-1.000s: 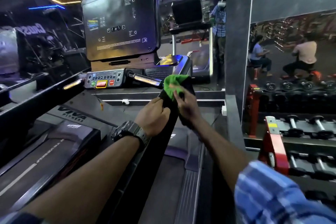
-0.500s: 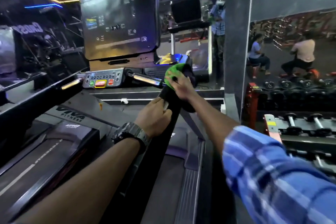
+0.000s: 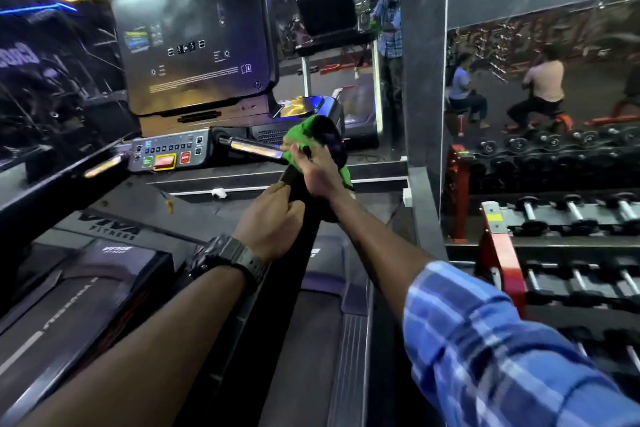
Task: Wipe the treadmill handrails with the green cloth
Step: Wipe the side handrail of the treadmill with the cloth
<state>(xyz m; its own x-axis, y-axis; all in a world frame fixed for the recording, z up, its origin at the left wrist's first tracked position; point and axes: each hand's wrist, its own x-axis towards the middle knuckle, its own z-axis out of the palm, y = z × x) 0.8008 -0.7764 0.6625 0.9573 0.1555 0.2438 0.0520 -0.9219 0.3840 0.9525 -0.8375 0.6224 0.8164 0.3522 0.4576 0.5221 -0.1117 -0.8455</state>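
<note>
Head view: cloth (image 3: pixel 304 140) sits at the far end of the right handrail (image 3: pixel 301 204), bunched over the bend where the rail meets the console (image 3: pixel 166 154) — placed there, I judge, to catch the curved top. Right hand (image 3: pixel 320 175) presses it on, its grip curled round cloth and rail together. Left hand (image 3: pixel 273 218), just nearer on the same rail, has its grip closed round the bar — likely a brace while the right rubs. Dumbbell rack (image 3: pixel 554 218) stands well right.

"VIVA FITNESS" on treadmill motor cover (image 3: pixel 114 229)
</note>
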